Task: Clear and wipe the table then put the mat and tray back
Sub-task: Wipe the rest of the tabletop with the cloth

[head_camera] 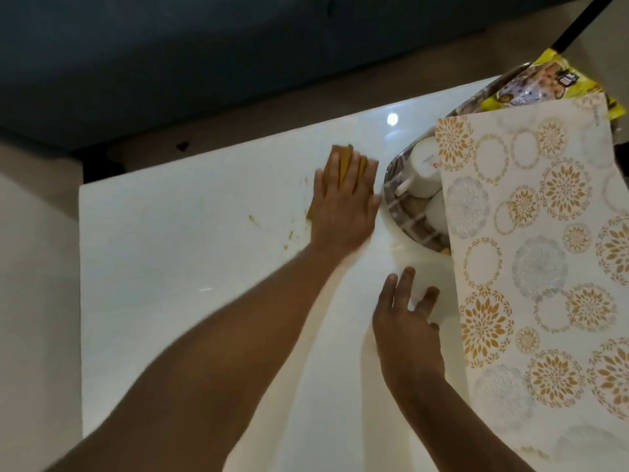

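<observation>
My left hand (343,206) lies flat, fingers straight, pressing an orange-brown cloth (340,161) onto the glossy white table (190,301) near its far edge. Yellowish crumbs and smears (253,219) dot the table just left of that hand. My right hand (406,321) rests open on the table near the middle right, fingers spread. A white mat with gold and grey flower circles (544,253) lies over the right side, partly covering a round metal tray (394,199) that holds white cups (425,172).
A yellow snack packet (531,85) sits at the tray's far side. A dark sofa (170,56) stands beyond the table. A black rod (585,22) slants at the top right. Pale floor shows left of the table.
</observation>
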